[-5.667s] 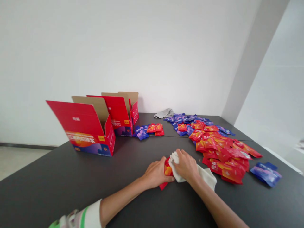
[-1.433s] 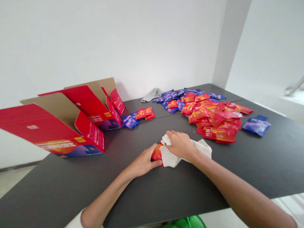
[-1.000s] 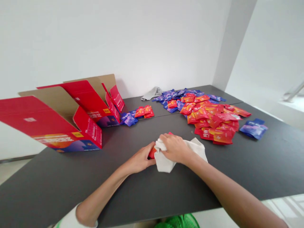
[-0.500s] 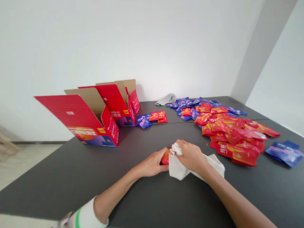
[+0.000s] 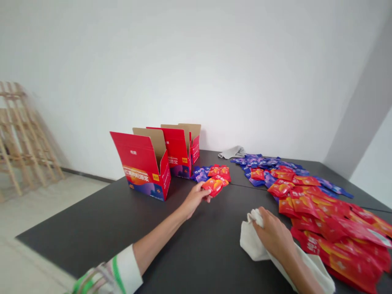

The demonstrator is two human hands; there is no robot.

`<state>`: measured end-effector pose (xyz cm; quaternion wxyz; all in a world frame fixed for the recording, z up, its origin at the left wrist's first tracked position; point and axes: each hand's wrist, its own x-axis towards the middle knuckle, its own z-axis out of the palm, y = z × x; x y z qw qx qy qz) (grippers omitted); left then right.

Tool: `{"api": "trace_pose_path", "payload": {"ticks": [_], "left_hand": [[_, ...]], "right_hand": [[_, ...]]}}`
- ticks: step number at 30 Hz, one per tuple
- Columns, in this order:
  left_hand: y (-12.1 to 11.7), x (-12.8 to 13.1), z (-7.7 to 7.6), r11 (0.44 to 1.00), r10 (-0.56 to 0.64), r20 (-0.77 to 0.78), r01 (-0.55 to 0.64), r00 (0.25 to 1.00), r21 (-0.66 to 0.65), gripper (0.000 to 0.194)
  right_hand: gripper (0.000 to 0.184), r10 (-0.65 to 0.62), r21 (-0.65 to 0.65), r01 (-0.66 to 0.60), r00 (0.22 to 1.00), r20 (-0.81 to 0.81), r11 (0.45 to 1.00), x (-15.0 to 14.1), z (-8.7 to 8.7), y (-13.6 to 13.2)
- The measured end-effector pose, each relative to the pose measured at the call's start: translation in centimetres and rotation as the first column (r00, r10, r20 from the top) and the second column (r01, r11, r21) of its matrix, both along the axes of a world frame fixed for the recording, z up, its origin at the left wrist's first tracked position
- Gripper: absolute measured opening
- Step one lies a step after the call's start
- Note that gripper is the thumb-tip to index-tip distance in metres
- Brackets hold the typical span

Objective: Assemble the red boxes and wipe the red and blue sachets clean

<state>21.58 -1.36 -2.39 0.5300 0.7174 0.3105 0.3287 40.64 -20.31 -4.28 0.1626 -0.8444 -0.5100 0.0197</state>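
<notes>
Your left hand [image 5: 193, 200] pinches a red foil sachet [image 5: 214, 187] by its edge, just beside a small pile of sachets [image 5: 211, 173]. It looks light, limp and slippery, so hold it at the rim. Your right hand [image 5: 272, 232] clasps a white cloth [image 5: 252, 241]. Two open red cardboard boxes [image 5: 143, 165] stand nearby, their contents hidden.

A packing room is indicated by open red cardboard cartons [image 5: 143, 163] and heaped foil sachets [image 5: 321, 216] on a dark table [image 5: 199, 253].

The left hand [image 5: 193, 199] half-hides a red sachet [image 5: 214, 187], the frame's right edge cuts off the red pile [image 5: 333, 232], and the wooden rack [image 5: 21, 139] is blurred.
</notes>
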Motion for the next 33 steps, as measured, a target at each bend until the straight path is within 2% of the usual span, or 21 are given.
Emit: {"api": "trace_pose_path", "payload": {"ticks": [3, 6, 8, 10, 12, 13, 14, 15, 17, 19, 21, 23, 25, 27, 28, 29, 30, 31, 33], "left_hand": [[3.1, 1.4, -0.1, 0.968, 0.215, -0.111, -0.196, 0.970, 0.154, 0.024], [4.4, 2.0, -1.0, 0.939, 0.310, -0.179, -0.270, 0.934, 0.214, 0.036], [4.4, 2.0, -1.9, 0.900, 0.376, -0.217, -0.300, 0.901, 0.317, 0.052], [4.1, 2.1, -2.7, 0.811, 0.435, -0.251, -0.255, 0.865, 0.527, 0.063], [4.1, 2.4, -3.3, 0.668, 0.461, -0.297, -0.106, 0.836, 0.737, 0.064], [4.3, 2.8, -3.5, 0.609, 0.464, -0.334, -0.022, 0.821, 0.793, 0.061], [4.6, 3.2, -3.6, 0.585, 0.458, -0.380, 0.049, 0.803, 0.809, 0.057], [5.1, 3.6, -3.7, 0.587, 0.457, -0.432, 0.102, 0.778, 0.803, 0.053], [6.4, 4.4, -3.8, 0.628, 0.462, -0.522, 0.152, 0.716, 0.763, 0.048], [7.8, 5.0, -3.9, 0.658, 0.470, -0.566, 0.158, 0.677, 0.736, 0.047], [8.7, 5.3, -3.7, 0.653, 0.497, -0.558, 0.138, 0.664, 0.745, 0.047], [8.9, 5.7, -3.2, 0.612, 0.543, -0.510, 0.102, 0.667, 0.784, 0.045], [8.2, 6.7, -2.2, 0.530, 0.560, -0.419, 0.079, 0.715, 0.844, 0.043], [6.9, 8.8, -0.9, 0.454, 0.478, -0.344, 0.108, 0.808, 0.884, 0.043], [6.1, 10.2, -0.2, 0.446, 0.403, -0.343, 0.145, 0.849, 0.883, 0.045], [5.4, 12.0, 0.4, 0.461, 0.322, -0.370, 0.198, 0.872, 0.865, 0.048], [4.8, 13.9, 0.9, 0.509, 0.253, -0.423, 0.252, 0.870, 0.823, 0.052], [4.4, 15.9, 1.2, 0.585, 0.196, -0.494, 0.303, 0.847, 0.752, 0.057], [4.0, 20.1, 1.3, 0.656, 0.156, -0.562, 0.341, 0.812, 0.674, 0.067]], "right_hand": [[0.013, 0.014, -0.014, -0.014, 1.000, -0.015, 1.000, 0.4, -0.5, 0.3], [0.011, 0.027, -0.014, -0.028, 0.999, -0.037, 1.000, 0.8, -0.6, 0.3], [0.013, 0.032, 0.001, -0.032, 0.999, -0.037, 0.999, 0.8, -0.6, 0.3], [0.016, 0.030, 0.009, -0.030, 0.999, -0.018, 1.000, 0.4, -0.4, 0.3], [0.018, 0.024, 0.016, -0.024, 1.000, 0.014, 1.000, -0.1, -0.1, 0.2], [0.019, 0.018, 0.021, -0.019, 0.999, 0.028, 1.000, -0.3, 0.1, 0.2], [0.018, 0.016, 0.027, -0.017, 0.999, 0.038, 1.000, -0.6, 0.3, 0.1], [0.018, 0.014, 0.032, -0.015, 0.999, 0.042, 0.999, -0.7, 0.5, 0.0], [0.016, 0.012, 0.036, -0.013, 0.999, 0.035, 0.999, -0.9, 0.9, -0.2], [0.016, 0.010, 0.036, -0.010, 1.000, 0.025, 0.999, -1.0, 1.2, -0.4], [0.017, 0.005, 0.042, -0.006, 1.000, 0.026, 0.999, -1.1, 1.4, -0.5], [0.018, -0.005, 0.045, 0.004, 1.000, 0.031, 0.999, -1.2, 1.6, -0.5], [0.020, -0.005, 0.045, 0.003, 0.999, 0.032, 0.999, -1.4, 1.6, -0.5], [0.024, 0.008, 0.043, -0.009, 0.999, 0.038, 0.999, -1.6, 1.6, -0.4], [0.026, 0.015, 0.041, -0.016, 0.999, 0.045, 0.999, -1.8, 1.6, -0.4], [0.028, 0.020, 0.037, -0.022, 0.999, 0.049, 0.999, -1.9, 1.6, -0.5], [0.029, 0.020, 0.032, -0.022, 0.998, 0.051, 0.999, -2.0, 1.6, -0.5], [0.029, 0.019, 0.031, -0.021, 0.999, 0.049, 0.999, -2.0, 1.6, -0.5], [0.029, 0.018, 0.040, -0.019, 0.999, 0.033, 0.999, -2.0, 1.5, -0.5]]}}
